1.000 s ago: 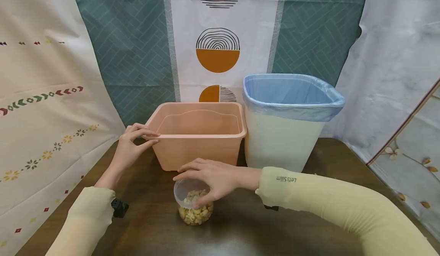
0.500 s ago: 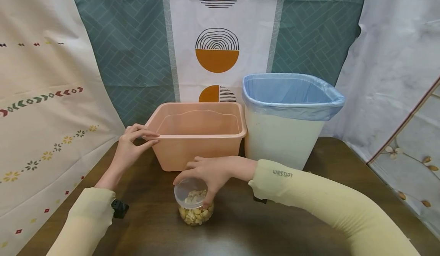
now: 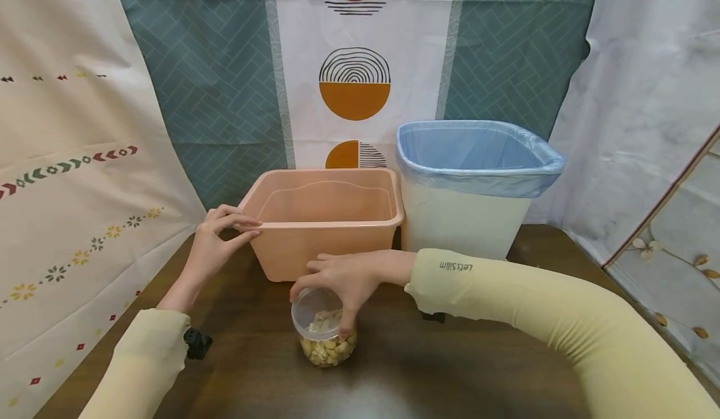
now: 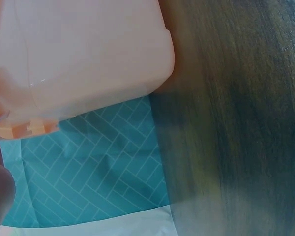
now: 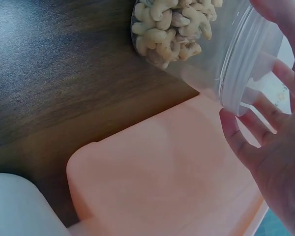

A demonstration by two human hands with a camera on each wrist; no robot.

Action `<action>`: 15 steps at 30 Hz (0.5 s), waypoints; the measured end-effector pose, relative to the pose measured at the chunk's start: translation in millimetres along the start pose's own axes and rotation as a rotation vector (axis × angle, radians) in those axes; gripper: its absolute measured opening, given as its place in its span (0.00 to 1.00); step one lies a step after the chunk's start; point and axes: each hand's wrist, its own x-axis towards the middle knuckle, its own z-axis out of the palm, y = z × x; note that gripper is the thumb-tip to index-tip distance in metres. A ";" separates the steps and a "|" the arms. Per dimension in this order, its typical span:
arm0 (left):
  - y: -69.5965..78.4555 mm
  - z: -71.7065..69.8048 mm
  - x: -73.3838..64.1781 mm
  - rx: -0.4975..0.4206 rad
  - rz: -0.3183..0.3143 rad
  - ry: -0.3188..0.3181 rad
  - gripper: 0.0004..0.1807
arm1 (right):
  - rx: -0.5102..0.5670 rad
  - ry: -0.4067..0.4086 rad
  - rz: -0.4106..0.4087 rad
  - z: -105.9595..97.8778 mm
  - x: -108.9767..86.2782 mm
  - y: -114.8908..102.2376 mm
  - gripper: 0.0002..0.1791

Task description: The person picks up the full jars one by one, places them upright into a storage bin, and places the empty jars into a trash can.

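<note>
A clear round jar (image 3: 328,351) of cashews stands on the table in the head view. My right hand (image 3: 360,278) holds it by its see-through lid (image 3: 316,314), the thumb on the near right side and the fingers at the far left. In the right wrist view, fingertips (image 5: 229,120) curl around the edge of the lid, and cashews (image 5: 167,34) show through the wall. My left hand (image 3: 216,237) pinches the left front corner of a peach plastic bin (image 3: 320,250), thumb in front and fingers over the rim. Only parts of that hand show in the left wrist view.
Right of the peach bin stands a white trash can (image 3: 455,225) with a blue liner (image 3: 478,184). Both sit at the back of the dark wooden table (image 3: 253,369). Patterned cloths hang behind and at both sides.
My right thumb has moved from over the lid to its near right side. The jar has shifted slightly to the right with that hand. My left hand stays on the bin's rim.
</note>
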 end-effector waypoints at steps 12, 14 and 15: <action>-7.9 -2.0 0.1 -0.009 -0.025 -0.018 0.13 | -0.001 -0.007 -0.012 -4.2 -2.3 -1.9 0.53; -8.8 -2.1 -0.1 -0.009 -0.026 -0.021 0.13 | 0.005 -0.006 -0.011 -4.8 -3.2 -1.9 0.53; -9.0 -2.1 -0.3 -0.008 -0.026 -0.021 0.13 | 0.010 -0.006 -0.010 -5.0 -3.6 -1.8 0.53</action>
